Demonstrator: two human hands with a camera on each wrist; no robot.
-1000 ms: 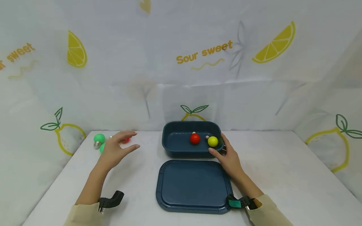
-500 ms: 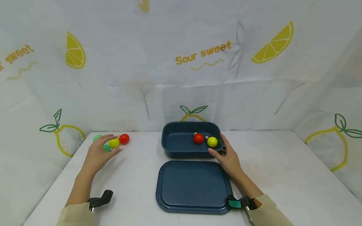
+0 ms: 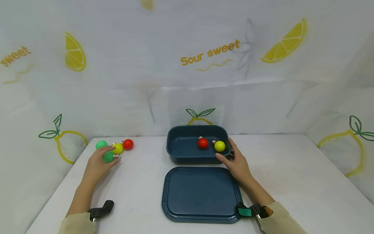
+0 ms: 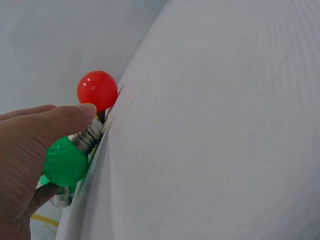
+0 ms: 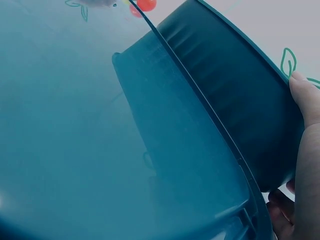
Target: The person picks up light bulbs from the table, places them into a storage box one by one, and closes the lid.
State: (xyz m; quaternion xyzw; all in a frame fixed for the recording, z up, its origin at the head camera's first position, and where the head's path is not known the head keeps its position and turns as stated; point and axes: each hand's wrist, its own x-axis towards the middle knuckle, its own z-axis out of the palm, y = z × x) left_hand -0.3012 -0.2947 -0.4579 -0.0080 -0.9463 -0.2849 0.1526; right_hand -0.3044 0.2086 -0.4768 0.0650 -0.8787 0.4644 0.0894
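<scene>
At the left of the head view, my left hand [image 3: 97, 164] is around a green light bulb [image 3: 108, 157]. Its thumb and fingers are spread to either side, and the left wrist view shows the bulb's metal screw base near the thumb; firm contact is not plain. Beside it lie a yellow bulb [image 3: 118, 148], a red bulb [image 3: 128, 144] and a second green bulb [image 3: 101, 145]. My right hand [image 3: 238, 165] grips the front right corner of a dark blue container [image 3: 184, 160]. Inside the container are a red bulb [image 3: 203, 143] and a yellow bulb [image 3: 219, 146].
A flat dark blue lid [image 3: 201, 195] lies on the white tabletop [image 3: 140, 195] in front of the container, under the right forearm. A white cloth [image 3: 131, 107] with lemon prints hangs behind and at both sides.
My left hand has moved left and down to the near green bulb, uncovering the yellow and red bulbs. The red bulb in the container rolled slightly. My right hand keeps its place.
</scene>
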